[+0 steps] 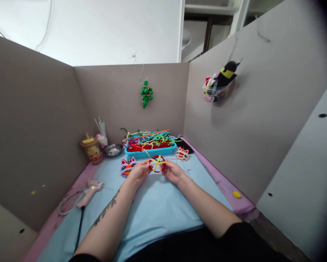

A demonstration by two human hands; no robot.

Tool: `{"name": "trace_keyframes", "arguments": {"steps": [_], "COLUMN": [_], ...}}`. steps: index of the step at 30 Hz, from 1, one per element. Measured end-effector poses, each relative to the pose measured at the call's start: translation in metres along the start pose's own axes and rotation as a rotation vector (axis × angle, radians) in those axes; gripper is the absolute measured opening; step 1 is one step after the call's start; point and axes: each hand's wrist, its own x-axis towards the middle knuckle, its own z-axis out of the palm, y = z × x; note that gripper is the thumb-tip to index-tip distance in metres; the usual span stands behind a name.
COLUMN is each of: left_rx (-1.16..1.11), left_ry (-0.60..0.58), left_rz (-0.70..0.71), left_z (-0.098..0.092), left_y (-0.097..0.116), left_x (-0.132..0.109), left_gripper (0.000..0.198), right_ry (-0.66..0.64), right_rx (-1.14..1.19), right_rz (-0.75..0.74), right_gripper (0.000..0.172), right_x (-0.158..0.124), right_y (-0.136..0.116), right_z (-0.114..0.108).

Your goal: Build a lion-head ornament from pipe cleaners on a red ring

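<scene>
Between both hands, above the blue table cover, is a dark red pipe cleaner ring (157, 164) with yellow and pale pink strips crossing inside it like spokes. My left hand (140, 171) pinches the ring at its left rim. The right rim is gripped by the fingers of my right hand (173, 171). Just left of my left hand lies a purple animal face (127, 167) of pipe cleaners with red ears. Beyond my right hand rests a cream and red face (182, 154) of the same kind.
A blue tray (141, 154) heaped with coloured pipe cleaners stands at the back, with a metal bowl (113, 150) and a lidded cup (91, 150) to its left. A pink glue gun (89, 193) with its cable lies at left. Near the right edge is a yellow disc (237, 194). Grey partitions enclose the table.
</scene>
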Motion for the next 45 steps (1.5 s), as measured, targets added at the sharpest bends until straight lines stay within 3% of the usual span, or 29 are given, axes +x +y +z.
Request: {"name": "trace_keyframes", "arguments": {"steps": [5,8,11,15,17,20,23,25,29,32,35,41,43,45], "left_rx": [0.165,0.541,0.972,1.197,1.214,1.193,1.076,0.996,0.848,0.605,0.556,0.536,0.600,0.720], "left_ry": [0.015,0.138,0.225,0.296,0.290,0.301,0.351,0.337,0.204,0.041,0.025,0.016,0.074,0.163], "left_rz": [0.038,0.163,0.240,0.211,0.204,0.217,0.290,0.337,0.284,0.261,0.319,0.415,0.407,0.330], "left_z": [0.000,-0.008,-0.016,-0.022,-0.023,-0.024,-0.023,-0.020,-0.006,0.009,0.022,0.030,0.021,0.007], "left_y": [0.011,0.017,0.016,0.003,0.000,0.002,0.011,0.019,0.031,0.026,0.012,0.000,0.002,0.003], "left_x": [-0.005,-0.006,-0.007,-0.009,-0.009,-0.007,-0.007,-0.009,-0.018,-0.022,-0.022,-0.019,-0.016,-0.011], "left_gripper": [0.022,0.018,0.012,0.022,0.022,0.020,0.020,0.019,0.017,0.020,0.019,0.018,0.021,0.019], "right_ry": [-0.006,-0.008,-0.007,-0.029,-0.016,0.045,0.084,0.075,-0.007,-0.247,-0.359,-0.326,-0.245,-0.102], "right_rx": [0.047,0.037,-0.122,-0.330,-0.483,-0.743,-0.788,-0.771,-0.733,-0.651,-0.620,-0.656,-0.709,-0.817], "right_rz": [0.041,0.063,0.134,0.232,0.178,-0.095,-0.358,-0.423,-0.452,-0.328,-0.238,-0.161,-0.197,-0.330], "right_gripper": [0.005,0.011,0.012,0.010,0.010,0.009,0.001,0.006,0.017,0.033,0.040,0.033,0.025,0.015], "right_x": [0.000,0.001,0.002,0.001,0.002,0.005,0.007,0.005,-0.005,-0.014,-0.020,-0.020,-0.015,-0.008], "right_y": [-0.005,-0.008,-0.007,-0.002,0.001,0.005,0.006,0.006,0.005,0.006,0.008,0.000,-0.005,-0.007], "right_z": [-0.001,-0.002,-0.005,-0.009,-0.010,-0.010,-0.008,-0.005,0.004,0.011,0.017,0.016,0.010,0.002]}}
